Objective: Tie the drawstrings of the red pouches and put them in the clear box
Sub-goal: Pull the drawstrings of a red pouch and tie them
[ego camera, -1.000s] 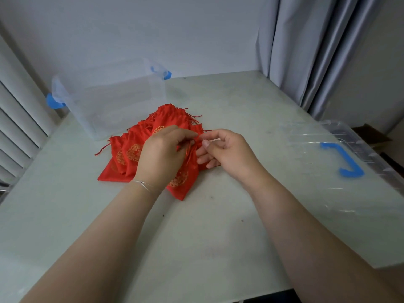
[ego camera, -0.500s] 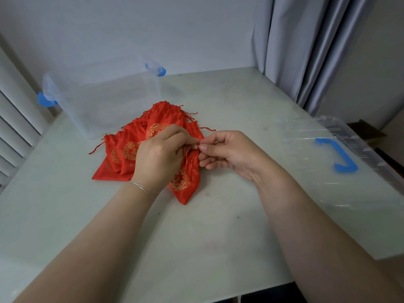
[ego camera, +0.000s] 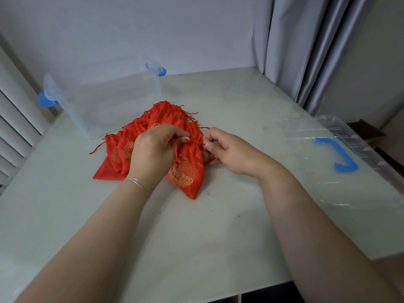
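Observation:
A pile of red pouches [ego camera: 122, 149] with gold emblems lies in the middle of the pale table. The nearest red pouch [ego camera: 185, 173] has its mouth gathered. My left hand [ego camera: 153, 154] pinches its drawstring on the left of the gathered neck. My right hand [ego camera: 225, 149] pinches the other end of the drawstring [ego camera: 197, 142] on the right. The clear box [ego camera: 109, 95] with blue latches stands behind the pile at the back left, and nothing shows inside it.
The clear lid [ego camera: 341, 162] with a blue handle lies on the table at the right, reaching over the edge. A grey curtain [ego camera: 306, 51] hangs at the back right. White slats [ego camera: 13, 127] line the left side.
My hands have drawn slightly apart, and the pouch's mouth is now cinched between them. The view has shifted a little.

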### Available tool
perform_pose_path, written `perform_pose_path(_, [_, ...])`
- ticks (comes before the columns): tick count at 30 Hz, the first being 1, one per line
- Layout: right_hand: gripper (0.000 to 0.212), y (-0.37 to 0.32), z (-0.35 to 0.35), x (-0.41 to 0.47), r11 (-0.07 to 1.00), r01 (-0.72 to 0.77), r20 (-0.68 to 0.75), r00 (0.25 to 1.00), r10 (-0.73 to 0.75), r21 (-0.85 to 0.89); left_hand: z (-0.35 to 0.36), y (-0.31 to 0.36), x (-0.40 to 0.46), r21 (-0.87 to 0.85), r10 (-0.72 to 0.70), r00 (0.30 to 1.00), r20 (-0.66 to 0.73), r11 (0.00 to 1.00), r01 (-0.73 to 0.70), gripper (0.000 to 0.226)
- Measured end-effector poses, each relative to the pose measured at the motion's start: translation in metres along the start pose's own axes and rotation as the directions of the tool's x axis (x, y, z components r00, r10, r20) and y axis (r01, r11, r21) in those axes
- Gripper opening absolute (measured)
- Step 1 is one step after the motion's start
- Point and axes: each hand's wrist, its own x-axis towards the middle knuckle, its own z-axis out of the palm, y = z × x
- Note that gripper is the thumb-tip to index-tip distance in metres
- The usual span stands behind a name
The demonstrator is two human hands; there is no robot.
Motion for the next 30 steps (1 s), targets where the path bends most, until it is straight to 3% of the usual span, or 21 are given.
perform_pose_path(3, [0.022, 0.002, -0.001, -0.001, 0.994, -0.005, 0.028, 1.000, 0.008, -0.111, 0.000, 0.001, 0.000, -0.019, -0.050, 0.997, 0.053, 0.998, 0.052, 0.010])
perform_pose_path(5, [0.021, 0.003, -0.001, 0.001, 0.996, -0.052, -0.009, 0.999, 0.051, -0.069, -0.003, -0.002, 0.000, 0.014, -0.041, 0.996, 0.082, 0.999, 0.040, 0.013])
perform_pose_path(7, [0.022, 0.000, 0.003, 0.004, 0.975, -0.132, -0.071, 0.987, 0.147, 0.179, -0.005, -0.004, 0.001, 0.051, 0.011, 0.994, 0.105, 0.999, -0.017, 0.019])
perform_pose_path(9, [0.025, -0.003, 0.007, 0.010, 0.876, -0.177, -0.125, 0.958, 0.258, 0.449, -0.004, -0.001, 0.001, 0.091, 0.077, 0.990, 0.119, 0.992, -0.088, 0.026])
perform_pose_path(11, [0.029, -0.003, 0.008, 0.013, 0.805, -0.150, -0.164, 0.942, 0.293, 0.574, -0.002, 0.006, 0.003, 0.123, 0.142, 0.984, 0.108, 0.980, -0.155, 0.028])
perform_pose_path(13, [0.032, -0.002, 0.010, 0.013, 0.804, -0.122, -0.151, 0.955, 0.255, 0.582, -0.001, 0.016, 0.003, 0.077, 0.178, 0.980, 0.094, 0.980, -0.185, 0.024])
perform_pose_path(16, [0.029, 0.001, 0.016, 0.011, 0.912, -0.118, -0.118, 0.977, 0.177, 0.393, 0.000, 0.031, 0.002, -0.227, 0.032, 0.987, 0.155, 0.974, 0.004, 0.014])
perform_pose_path(20, [0.025, 0.002, 0.020, 0.012, 0.988, -0.109, -0.151, 0.981, 0.125, 0.112, -0.004, 0.033, 0.004, -0.498, -0.279, 0.908, 0.314, 0.766, 0.407, 0.021])
perform_pose_path(25, [0.015, 0.001, 0.018, 0.009, 0.993, 0.012, -0.292, 0.955, -0.045, -0.116, -0.005, 0.023, 0.009, -0.457, -0.559, 0.701, 0.443, 0.532, 0.713, 0.021])
perform_pose_path(27, [0.014, 0.000, 0.020, 0.007, 0.976, 0.089, -0.313, 0.938, -0.150, -0.201, -0.005, 0.017, 0.008, -0.449, -0.575, 0.626, 0.527, 0.436, 0.780, 0.009])
perform_pose_path(30, [0.016, 0.000, 0.020, 0.007, 0.936, 0.165, -0.288, 0.922, -0.258, -0.310, -0.009, 0.015, 0.009, -0.401, -0.536, 0.599, 0.595, 0.448, 0.799, 0.011])
